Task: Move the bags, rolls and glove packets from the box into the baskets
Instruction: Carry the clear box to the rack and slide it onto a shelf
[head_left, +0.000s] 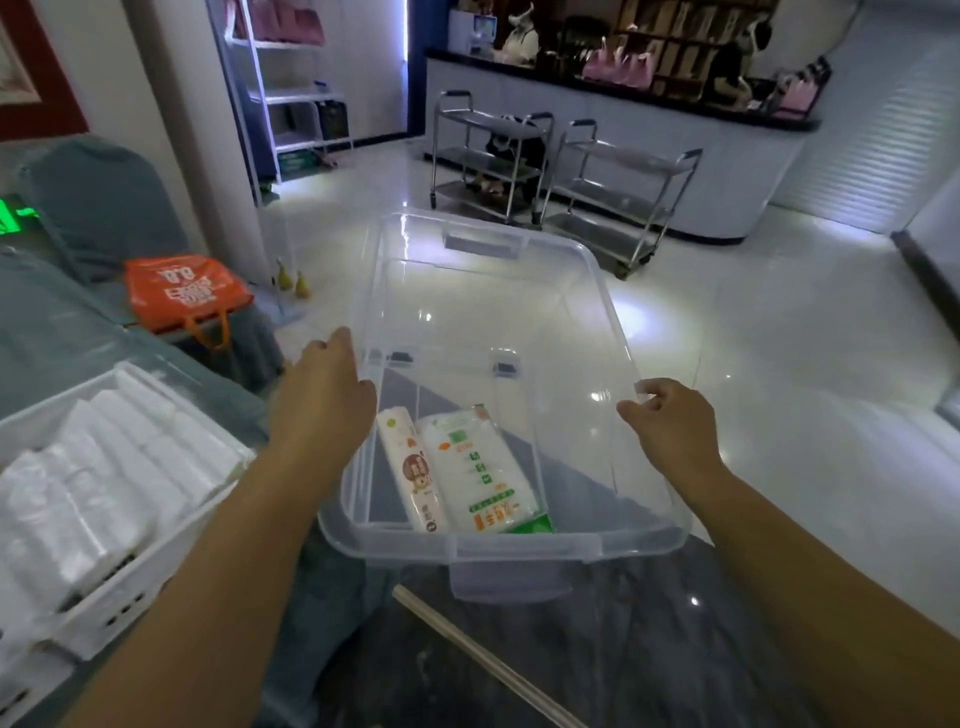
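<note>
A clear plastic box (488, 545) fills the middle of the view, lifted and tilted so its near end is lowest. My left hand (324, 395) grips its left rim and my right hand (670, 421) grips its right rim. Two packets have slid to the near end inside: a narrow white packet with brown print (413, 475) and a wider white packet with green and orange print (480, 475). At the left stands a white slotted basket (130, 587) filled with several white plastic rolls and bags (104, 467).
A dark marbled tabletop (597, 649) lies below the box, with a thin wooden stick (483, 660) on it. An orange bag (184, 293) sits on a covered chair at the left. Two steel trolleys (561, 176) and a counter stand across the glossy floor.
</note>
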